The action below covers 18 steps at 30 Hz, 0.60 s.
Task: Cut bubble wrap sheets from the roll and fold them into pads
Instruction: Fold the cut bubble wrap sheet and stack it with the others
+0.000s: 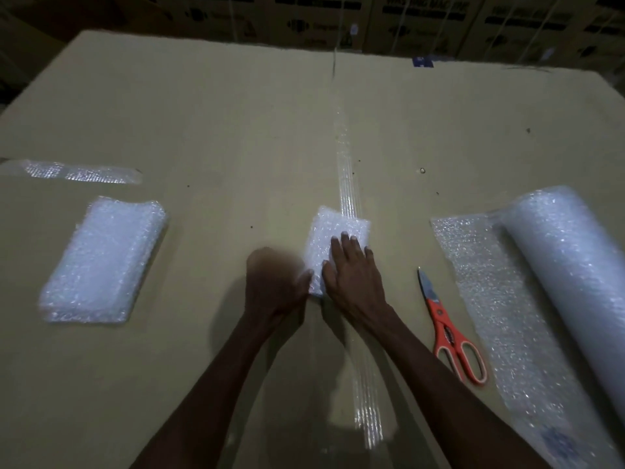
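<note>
The cardboard surface [209,123] I work on spreads out wide under and beyond both my hands, with a strip of clear reinforced tape [345,170] running straight away from me along its seam, passing under the pad I am handling. Stacked printed cartons [422,18] stand in the dark past the far edge.

Well off to the right of my right hand lies the bubble wrap roll [571,272], its loose sheet [480,299] unrolled flat toward me and reaching between the roll and my arm. Far to the left of my left hand sits a stack of finished pads [101,262], and beyond that stack a flat strip of bubble wrap [77,172] lies near the left edge.

Just to the right of my right forearm rest the orange-handled scissors [446,326], blades closed and pointing away from me, their handles overlapping the edge of the loose sheet.

The folded pad [333,228] lies directly in front of me, between my hands. My right hand [351,272] lies flat on top of it, fingers straight and pressing down. My left hand [274,282] is blurred at the pad's near left edge, fingers touching its side; I cannot tell whether they are curled round it.
</note>
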Tool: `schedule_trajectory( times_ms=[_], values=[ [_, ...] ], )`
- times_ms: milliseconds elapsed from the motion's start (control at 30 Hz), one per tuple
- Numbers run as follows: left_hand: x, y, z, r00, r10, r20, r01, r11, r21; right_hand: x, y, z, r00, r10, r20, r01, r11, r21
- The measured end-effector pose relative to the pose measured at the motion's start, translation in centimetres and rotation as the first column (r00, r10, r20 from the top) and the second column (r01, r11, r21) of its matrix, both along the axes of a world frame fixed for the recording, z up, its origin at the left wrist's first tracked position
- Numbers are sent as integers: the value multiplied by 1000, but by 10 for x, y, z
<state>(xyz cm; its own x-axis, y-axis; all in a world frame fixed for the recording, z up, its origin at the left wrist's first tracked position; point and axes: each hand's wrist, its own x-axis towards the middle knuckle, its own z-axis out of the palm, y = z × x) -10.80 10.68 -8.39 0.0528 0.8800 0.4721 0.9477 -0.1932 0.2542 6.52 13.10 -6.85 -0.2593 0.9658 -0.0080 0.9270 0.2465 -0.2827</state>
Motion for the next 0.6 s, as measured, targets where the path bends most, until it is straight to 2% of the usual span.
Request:
schedule_trajectory(
  times_ms=[100, 167, 267, 400, 467, 533, 600],
  values=[
    [17, -16, 11, 984, 166, 61, -156, 978, -138, 11, 0, -4, 994, 102, 37, -103, 995, 16],
    [22, -12, 11, 973, 204, 110, -197, 978, -67, 18, 1, -11, 990, 132, 57, -133, 991, 28],
    [21, 6, 1, 993, 102, 67, -106, 992, 62, 20, 1, -14, 989, 136, 48, -137, 990, 12],
    [15, 26, -18, 994, 24, -106, -25, 1000, -7, 19, 2, -9, 990, 143, -4, -143, 990, -16],
    [11, 28, -25, 992, 15, -126, -27, 995, -95, 21, 1, -2, 993, 53, -108, -45, 997, 67],
    [10, 28, -27, 992, 32, -123, -52, 985, -164, 25, 2, 5, 956, -132, -263, 185, 965, 186],
    [12, 24, -24, 993, 43, -106, -65, 974, -217, 25, 5, 11, 885, -309, -347, 377, 915, 146]
  ],
)
